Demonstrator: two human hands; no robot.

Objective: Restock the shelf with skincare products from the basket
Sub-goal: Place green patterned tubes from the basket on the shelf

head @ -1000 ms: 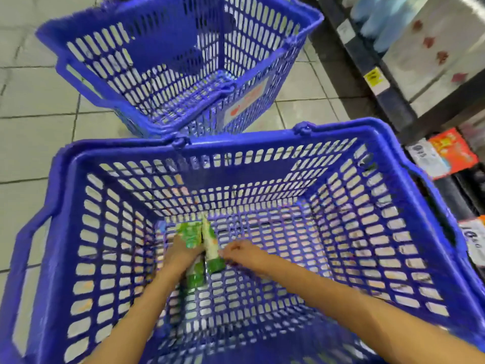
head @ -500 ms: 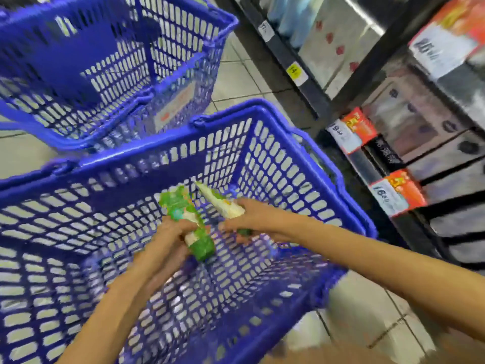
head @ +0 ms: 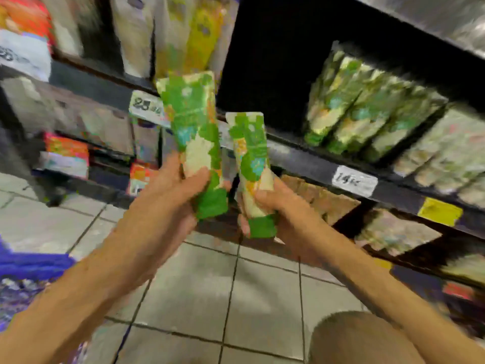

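Note:
My left hand (head: 168, 200) grips a green and white skincare tube (head: 193, 132) by its lower end, held upright in front of the shelf. Right beside it, my right hand (head: 278, 214) grips a second, matching green tube (head: 249, 153), also upright. The two tubes stand close together, almost touching. Behind them runs the dark shelf (head: 309, 164), where a row of the same green tubes (head: 367, 111) stands to the right. A dark gap in the shelf lies left of that row. Only a blue corner of the basket (head: 29, 266) shows at the lower left. The picture is blurred.
White price tags (head: 354, 181) and a yellow tag (head: 439, 211) hang on the shelf edge. Boxed products fill the lower shelf (head: 393, 232) and the left shelves. Yellow and white packs (head: 189, 35) stand on the upper shelf. Tiled floor (head: 262, 298) lies below, my knee (head: 362, 340) at the bottom.
Both hands lifted the two green tubes out of the basket and up in front of the shelf. The view swung from the basket to the shelf.

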